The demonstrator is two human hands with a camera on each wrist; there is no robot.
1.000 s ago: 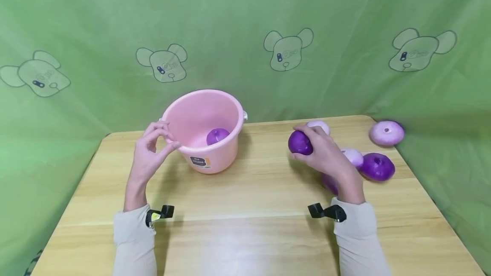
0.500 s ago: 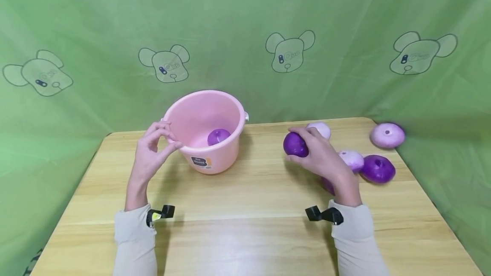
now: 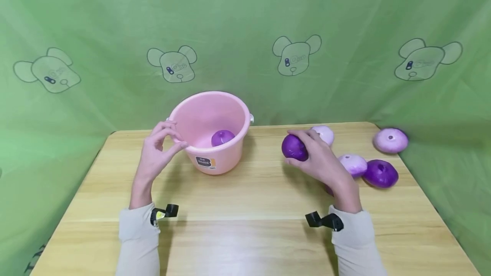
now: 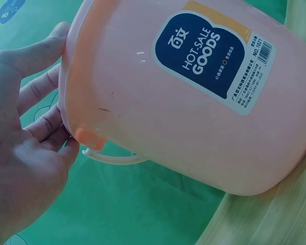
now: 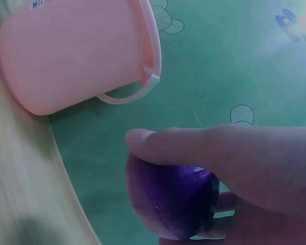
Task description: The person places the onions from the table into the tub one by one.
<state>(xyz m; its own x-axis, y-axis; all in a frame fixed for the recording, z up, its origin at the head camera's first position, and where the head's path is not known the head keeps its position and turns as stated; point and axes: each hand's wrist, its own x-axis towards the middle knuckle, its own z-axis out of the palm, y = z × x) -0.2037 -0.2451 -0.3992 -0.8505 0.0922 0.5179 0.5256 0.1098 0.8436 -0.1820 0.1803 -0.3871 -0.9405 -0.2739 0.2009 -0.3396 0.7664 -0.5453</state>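
Observation:
My left hand (image 3: pixel 156 153) pinches the near left rim of a pink bucket (image 3: pixel 224 159), thumb outside and fingers over the edge. The bucket stands upright, and a purple onion (image 3: pixel 221 137) lies inside it. In the left wrist view the label (image 4: pixel 204 56) on the bucket's side shows. Right of the bucket, my right hand (image 3: pixel 324 163) grips a dark purple onion (image 3: pixel 294 147) above the table. The right wrist view shows the thumb across that onion (image 5: pixel 168 199), its far side partly hidden by the fingers.
Several more onions lie at the right: a pale one (image 3: pixel 324 134) behind my right hand, another pale one (image 3: pixel 353 165), a dark one (image 3: pixel 381 173), and a pale one (image 3: pixel 391 140) near the table's right edge. One is mostly hidden under my wrist. Green cloth (image 3: pixel 238 33) hangs behind.
My right hand has moved slightly left with the onion, clear of the other onions. The left hand still holds the bucket's rim. The whole head view has shifted a little.

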